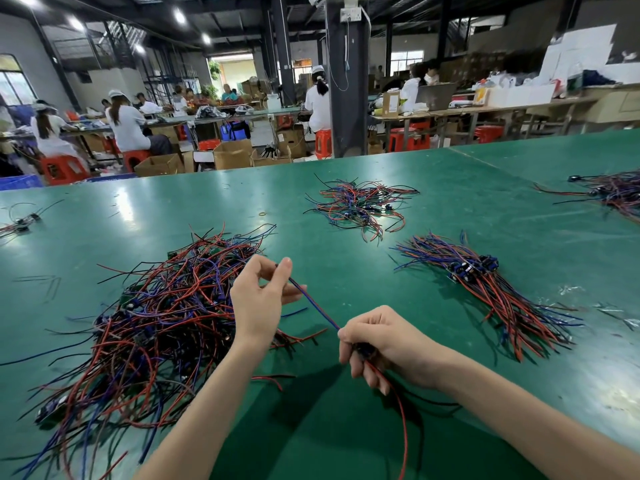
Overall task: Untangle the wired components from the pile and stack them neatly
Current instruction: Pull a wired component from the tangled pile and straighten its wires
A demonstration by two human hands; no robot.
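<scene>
A big tangled pile (162, 320) of red, blue and black wired components lies on the green table (346, 220) at the left. My left hand (259, 299) hovers at the pile's right edge and pinches the far ends of a blue and red wire bundle (318, 306). My right hand (381, 344) grips the same component at its dark body, with a red wire (401, 420) and a black one trailing down toward me. The bundle stretches taut between both hands. A neat stack (485, 285) of aligned components lies to the right.
A smaller loose pile (360, 206) sits further back at the centre. Another pile (613, 192) lies at the far right edge, and a few stray components (20, 223) at the far left. People work at benches beyond the table's far edge.
</scene>
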